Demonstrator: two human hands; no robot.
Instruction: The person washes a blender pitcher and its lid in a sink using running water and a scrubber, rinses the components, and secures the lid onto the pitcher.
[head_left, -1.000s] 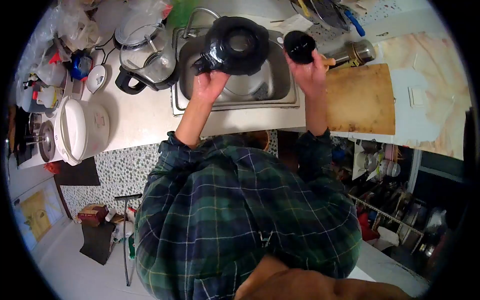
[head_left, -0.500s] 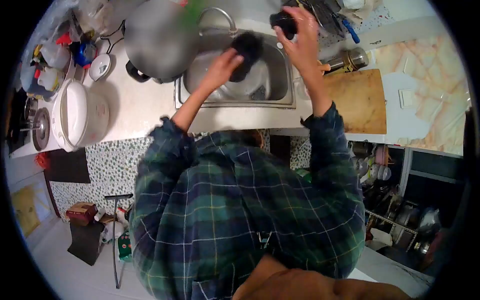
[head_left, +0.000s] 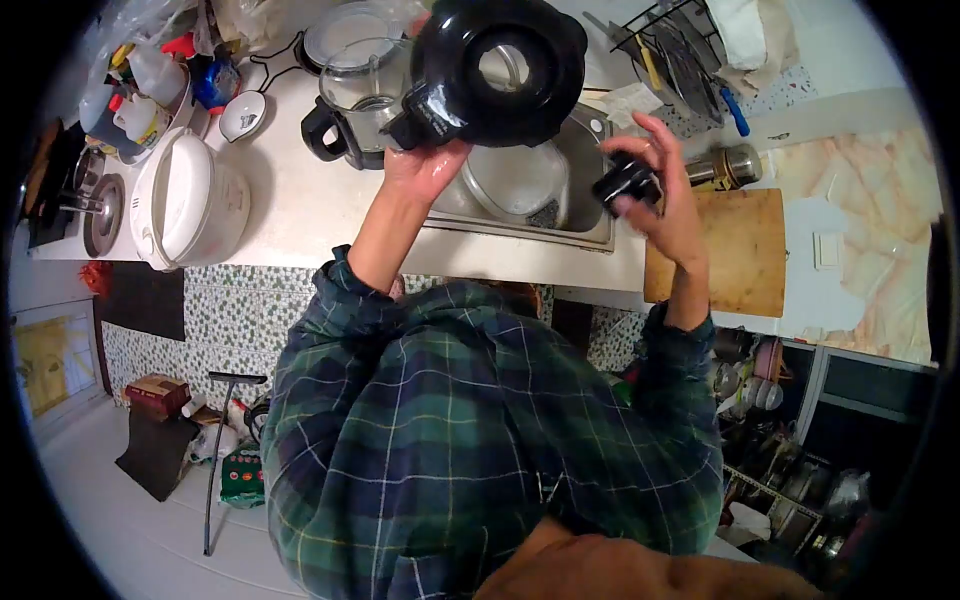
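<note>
Black plastic noted first: where is it held?

— Two pieces recorded. A ring-shaped lid (head_left: 458,75) is held up over the sink (head_left: 530,233) by the left hand (head_left: 425,172), its rim gripped from the body side; the fingertips are hidden behind it. A small cap (head_left: 628,182) is pinched between thumb and fingers of the right hand (head_left: 668,190), near the sink's right edge.

— And how are they set to one another?

— Well apart. From the cap, the lid's central hole lies leftward and farther from the body. The hole is turned up to view; the lid's length is stretched by a projecting spout, pointed towards the left wrist. The cap's axis cannot be told for blur.

— Anything near?

— A clear jug (head_left: 375,100) is seen left of the lid, on the table (head_left: 285,195); a cutting board (head_left: 735,250) is noted beside the right forearm.
</note>
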